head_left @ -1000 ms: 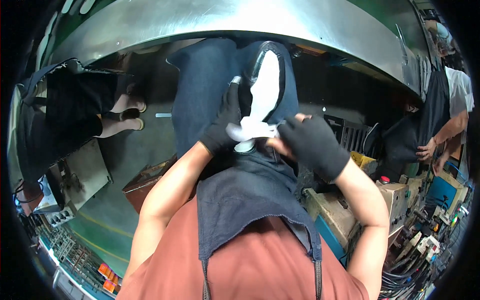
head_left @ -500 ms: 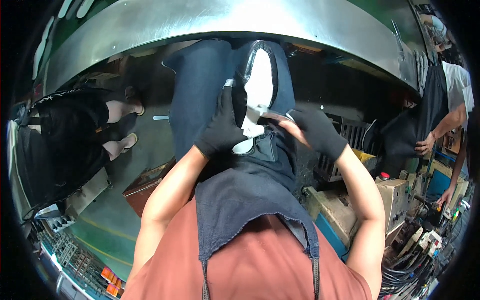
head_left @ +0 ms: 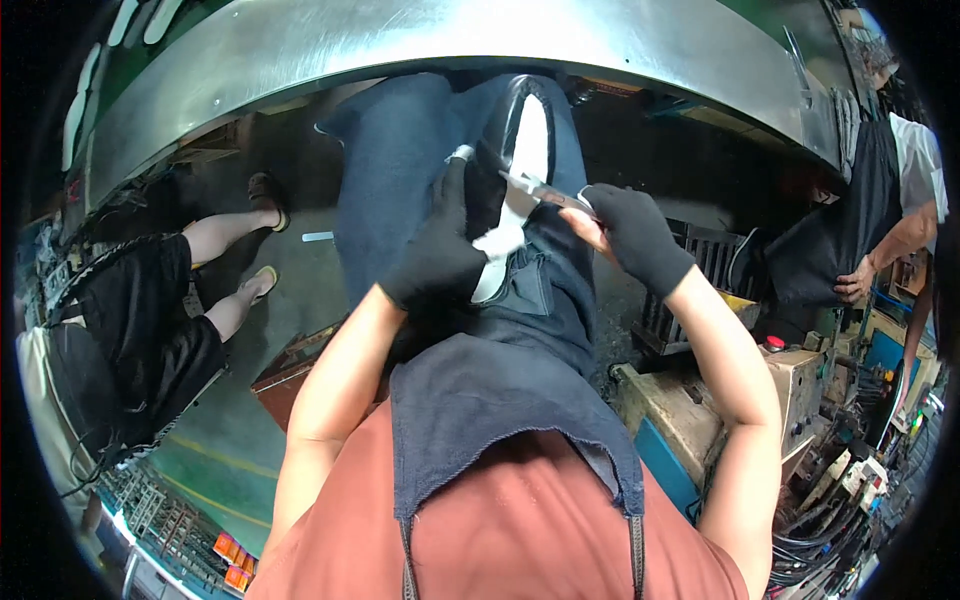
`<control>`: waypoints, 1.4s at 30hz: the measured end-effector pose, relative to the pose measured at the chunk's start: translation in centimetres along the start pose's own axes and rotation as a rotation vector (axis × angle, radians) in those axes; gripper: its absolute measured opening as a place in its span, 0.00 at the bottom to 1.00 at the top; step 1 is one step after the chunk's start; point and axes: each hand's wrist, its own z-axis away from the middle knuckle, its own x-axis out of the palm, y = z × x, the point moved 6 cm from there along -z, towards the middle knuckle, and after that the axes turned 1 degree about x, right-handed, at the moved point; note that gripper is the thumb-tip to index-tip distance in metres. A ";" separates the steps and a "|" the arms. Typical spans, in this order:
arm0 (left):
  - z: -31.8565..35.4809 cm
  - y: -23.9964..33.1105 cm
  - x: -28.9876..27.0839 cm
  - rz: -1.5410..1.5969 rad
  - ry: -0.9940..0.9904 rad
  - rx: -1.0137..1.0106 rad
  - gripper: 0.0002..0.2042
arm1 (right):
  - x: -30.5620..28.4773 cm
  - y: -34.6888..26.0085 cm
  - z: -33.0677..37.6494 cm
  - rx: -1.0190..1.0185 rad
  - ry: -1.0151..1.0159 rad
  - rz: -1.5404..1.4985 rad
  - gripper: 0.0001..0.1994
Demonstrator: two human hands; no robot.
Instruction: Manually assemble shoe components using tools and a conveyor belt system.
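Observation:
A black shoe upper (head_left: 497, 120) with a white sole face (head_left: 533, 140) turned up lies lengthwise over my lap, its toe end away from me. My left hand (head_left: 440, 240), in a black glove with white-wrapped fingertips, is closed around its left side. The white-wrapped thumb presses across the narrow middle of the sole. In my gloved right hand (head_left: 632, 235) is a metal tool that looks like pincers (head_left: 548, 192). Its head meets the shoe near the middle of the sole, and bare fingertips show along the handle. The shoe's underside is hidden against my apron.
Beyond my knees runs a curved metal bench edge (head_left: 450, 40). A brown box (head_left: 295, 370) sits low at left. To my right stands a beige machine (head_left: 670, 405) with a red button. One person (head_left: 130, 340) is at left, another (head_left: 870, 220) at right.
The shoe has rolled, so more of its black left side shows and less white sole. The tool has shifted slightly away from me along the shoe. Both hands keep their grip.

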 end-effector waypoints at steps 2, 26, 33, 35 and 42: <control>-1.0 -1.2 -0.2 0.283 0.003 -0.145 0.41 | 0.7 0.7 -0.9 -0.044 0.008 0.013 0.18; -2.0 -5.3 2.0 0.314 0.005 -0.054 0.35 | -5.4 -10.7 -2.8 -0.374 -0.128 -0.004 0.24; -1.1 -3.7 0.9 0.323 0.104 -0.166 0.36 | -4.4 -6.5 -2.2 -0.057 -0.124 -0.108 0.22; 0.1 -5.0 1.2 0.256 -0.199 -0.242 0.37 | -4.0 -8.4 -2.2 -0.265 -0.059 -0.181 0.22; 0.1 -6.1 2.0 -0.007 -0.509 -0.236 0.52 | -2.6 -8.2 -1.7 -0.123 -0.116 0.185 0.24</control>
